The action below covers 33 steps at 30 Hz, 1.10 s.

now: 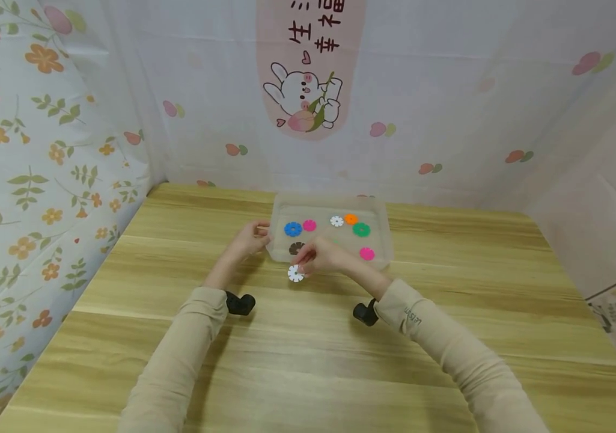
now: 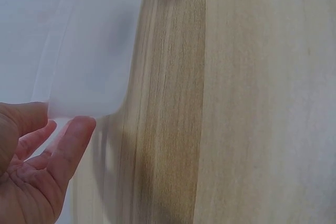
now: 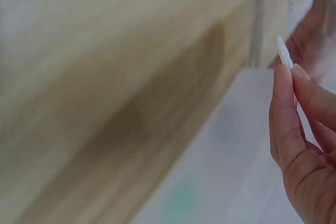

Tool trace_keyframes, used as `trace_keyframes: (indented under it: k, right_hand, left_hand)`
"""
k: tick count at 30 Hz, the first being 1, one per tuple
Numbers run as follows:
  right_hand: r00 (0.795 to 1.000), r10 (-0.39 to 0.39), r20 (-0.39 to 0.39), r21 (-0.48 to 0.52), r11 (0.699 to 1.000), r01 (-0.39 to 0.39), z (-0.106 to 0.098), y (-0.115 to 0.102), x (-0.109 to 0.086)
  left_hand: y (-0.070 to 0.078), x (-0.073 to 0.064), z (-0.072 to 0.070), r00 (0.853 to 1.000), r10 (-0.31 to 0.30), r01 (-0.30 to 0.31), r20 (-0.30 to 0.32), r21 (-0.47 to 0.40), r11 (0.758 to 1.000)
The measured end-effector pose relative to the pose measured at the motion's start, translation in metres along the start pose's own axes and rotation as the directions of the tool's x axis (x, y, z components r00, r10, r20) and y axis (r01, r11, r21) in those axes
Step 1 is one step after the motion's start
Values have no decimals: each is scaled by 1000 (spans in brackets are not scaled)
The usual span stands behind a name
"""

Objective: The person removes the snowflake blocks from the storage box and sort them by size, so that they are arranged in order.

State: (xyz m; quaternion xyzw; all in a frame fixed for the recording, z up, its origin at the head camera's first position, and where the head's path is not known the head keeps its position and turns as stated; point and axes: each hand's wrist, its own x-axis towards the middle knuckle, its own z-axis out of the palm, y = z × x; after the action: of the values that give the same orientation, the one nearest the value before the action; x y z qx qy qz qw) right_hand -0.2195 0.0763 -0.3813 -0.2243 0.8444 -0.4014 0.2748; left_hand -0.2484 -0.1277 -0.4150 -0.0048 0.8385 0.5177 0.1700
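Tabletop [image 1: 291, 349], one box [image 1: 335, 207], two pink discs [image 1: 309, 225] — fingers [image 1: 314, 251] pinching one white disc [image 1: 292, 276]

The beige-sleeved left arm [image 1: 172, 355] and right arm [image 1: 454, 346] are slanting inward; the left hand [image 1: 250, 240] is gripping with thumb [image 2: 23, 117] and bent fingers [image 2: 71, 148]; the right hand [image 1: 323, 255] is pinching between thumb and forefinger [image 3: 285, 111].

A flower-print curtain [image 1: 37, 180] hangs left of a white rabbit-printed backdrop [image 1: 378, 96].

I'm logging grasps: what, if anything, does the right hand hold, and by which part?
A white notched plastic disc, pinched at its edge.
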Motion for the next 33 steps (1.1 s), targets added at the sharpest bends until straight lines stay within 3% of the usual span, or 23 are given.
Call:
trace_keyframes:
  k: [13, 22, 33]
  right_hand:
    - [995, -40, -94, -133, 991, 27, 36, 10, 11]
    - [989, -71, -130, -209, 977, 43, 39, 14, 12]
    - [992, -64, -107, -183, 982, 43, 38, 15, 8]
  left_hand:
    - [2, -1, 1, 1000, -4, 4, -4, -5, 1000]
    - [1, 1, 0, 1000, 1, -1, -8, -7, 1000]
    - [1, 1, 1, 1000, -7, 6, -9, -19, 1000]
